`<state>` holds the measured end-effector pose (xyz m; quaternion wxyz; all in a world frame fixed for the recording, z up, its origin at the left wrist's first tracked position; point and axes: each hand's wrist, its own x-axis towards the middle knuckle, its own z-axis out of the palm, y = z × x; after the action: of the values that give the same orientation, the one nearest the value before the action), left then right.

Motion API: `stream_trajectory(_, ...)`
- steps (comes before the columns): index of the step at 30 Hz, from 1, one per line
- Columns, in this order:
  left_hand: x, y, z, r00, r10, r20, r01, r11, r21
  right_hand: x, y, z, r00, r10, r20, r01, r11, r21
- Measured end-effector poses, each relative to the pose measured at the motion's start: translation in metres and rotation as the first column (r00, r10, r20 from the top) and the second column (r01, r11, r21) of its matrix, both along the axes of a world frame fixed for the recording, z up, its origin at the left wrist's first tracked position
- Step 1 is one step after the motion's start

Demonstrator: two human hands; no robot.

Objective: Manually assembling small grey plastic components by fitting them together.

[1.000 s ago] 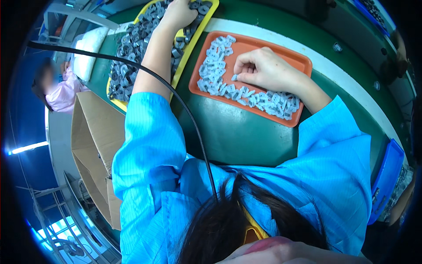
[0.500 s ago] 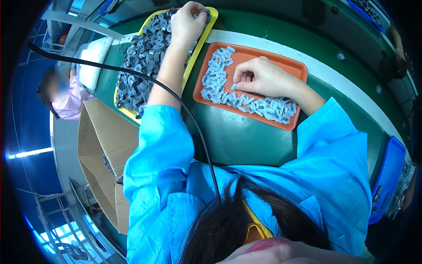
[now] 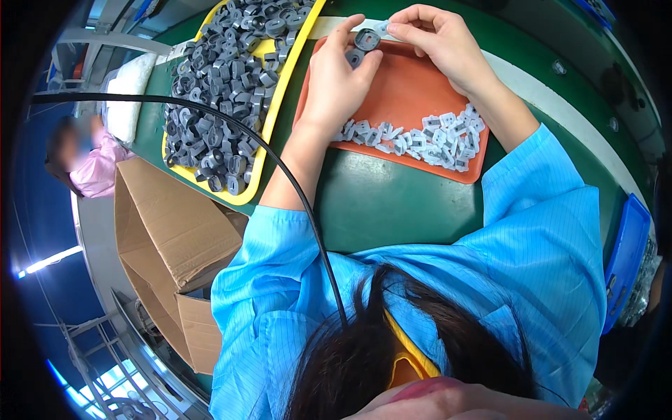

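the left hand (image 3: 336, 80) is above the left part of the orange tray (image 3: 395, 87), its fingers holding a grey cap (image 3: 367, 39) between thumb and forefinger near the tray's far edge; a second cap (image 3: 355, 57) sits lower in the same grip. the right hand (image 3: 453, 49), over the tray's far right side, pinches a pale clip (image 3: 382, 28) between fingertips, close beside the cap; whether they touch i cannot tell. more clips (image 3: 439, 136) lie heaped along the tray's near edge, the left forearm hiding that row's left end. left of the tray stands a yellow tray (image 3: 263, 47) loaded with grey caps (image 3: 231, 84). a black cable (image 3: 210, 105) cuts across the view left of the tray, in front of some of those caps and the left forearm. an open box (image 3: 175, 217) is left of the tray and nearer the wearer; farther left are a white bundle (image 3: 131, 98) and a person in pink (image 3: 98, 168). right of the tray, a blue bin (image 3: 625, 262) stands by the green desk (image 3: 395, 210)
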<state>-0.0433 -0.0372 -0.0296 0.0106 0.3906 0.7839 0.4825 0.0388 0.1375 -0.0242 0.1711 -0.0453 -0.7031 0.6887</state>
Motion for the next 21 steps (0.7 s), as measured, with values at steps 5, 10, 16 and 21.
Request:
stream_trajectory(5,0.011,0.005,0.005,0.972,0.065,-0.227,-0.071,0.997,-0.019,0.002,-0.001,0.001,0.994,-0.092,-0.050,0.105,0.921,0.375)
stream_trajectory(10,0.013,0.006,0.001,0.928,0.074,-0.366,-0.060,0.997,0.050,0.003,-0.007,0.000,0.990,-0.122,-0.064,0.137,0.923,0.360)
stream_trajectory(16,0.014,0.004,0.006,0.912,0.060,-0.405,-0.018,0.994,0.107,-0.001,-0.005,-0.002,0.936,-0.155,-0.316,0.317,0.761,0.566)
stream_trajectory(21,0.020,0.003,0.012,0.872,0.052,-0.486,-0.045,0.999,0.026,-0.002,0.014,-0.004,0.967,0.213,0.138,-0.194,0.971,-0.143)
